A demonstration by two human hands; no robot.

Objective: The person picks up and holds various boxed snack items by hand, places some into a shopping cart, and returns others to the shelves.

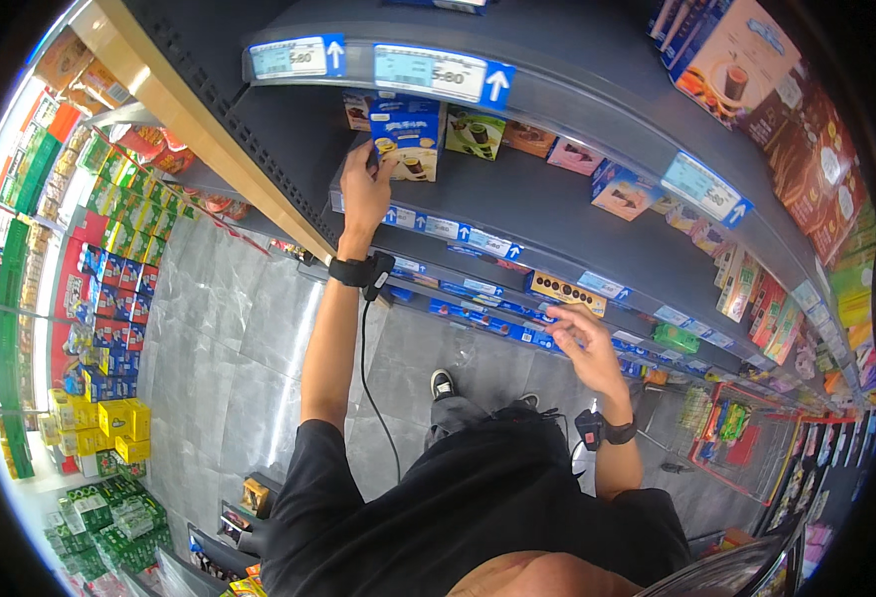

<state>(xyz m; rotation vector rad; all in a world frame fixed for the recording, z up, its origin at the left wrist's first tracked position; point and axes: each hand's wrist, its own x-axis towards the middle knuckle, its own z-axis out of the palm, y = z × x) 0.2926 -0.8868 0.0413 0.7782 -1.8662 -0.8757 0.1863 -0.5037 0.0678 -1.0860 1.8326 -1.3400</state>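
My left hand (367,190) grips the left edge of a blue and cream wafer roll box (415,138), its thumb across the front. The box stands upright on a dark grey shelf (482,198). A green box (475,134) stands to its right, and a pinkish-brown box (356,110) is partly hidden behind its left side. My right hand (587,347) hangs in front of the lower shelves with fingers apart and nothing in it. Nearest to it is a yellow box with a row of dark round biscuits (566,289).
An upper shelf edge with price tags (430,73) overhangs the box. To the left runs a tan shelf upright (206,119). A wire shopping cart (744,440) stands at the right. Stacked yellow cartons (113,425) line the far left. A cable (378,418) hangs from my left wrist.
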